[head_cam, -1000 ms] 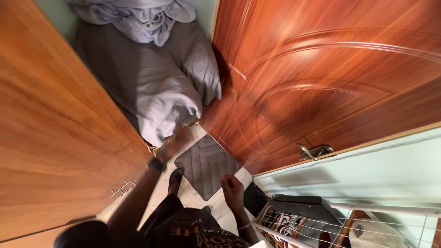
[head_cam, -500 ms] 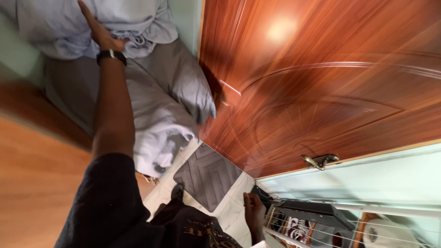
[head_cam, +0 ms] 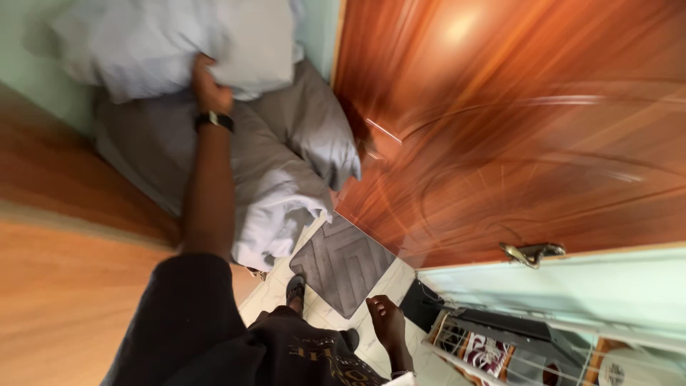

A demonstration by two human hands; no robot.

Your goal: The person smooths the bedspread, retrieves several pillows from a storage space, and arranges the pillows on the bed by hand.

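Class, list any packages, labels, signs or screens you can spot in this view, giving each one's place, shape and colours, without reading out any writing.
Printed package: bottom right, inside the wire rack; flat, dark red and white.
Shirt print: bottom centre, on the person's dark top; curved tan lettering.
Round emblem: far bottom right, dark on a pale cap; blurred.
No signs or screens visible.

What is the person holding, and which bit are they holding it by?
The left hand grips a pale pillow by its lower edge. The right hand hangs free, holding nothing.

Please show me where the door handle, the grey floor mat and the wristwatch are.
door handle (head_cam: 532, 253): head view, on the brass lever.
grey floor mat (head_cam: 343, 264): head view, on its patterned middle.
wristwatch (head_cam: 215, 120): head view, on the black band.
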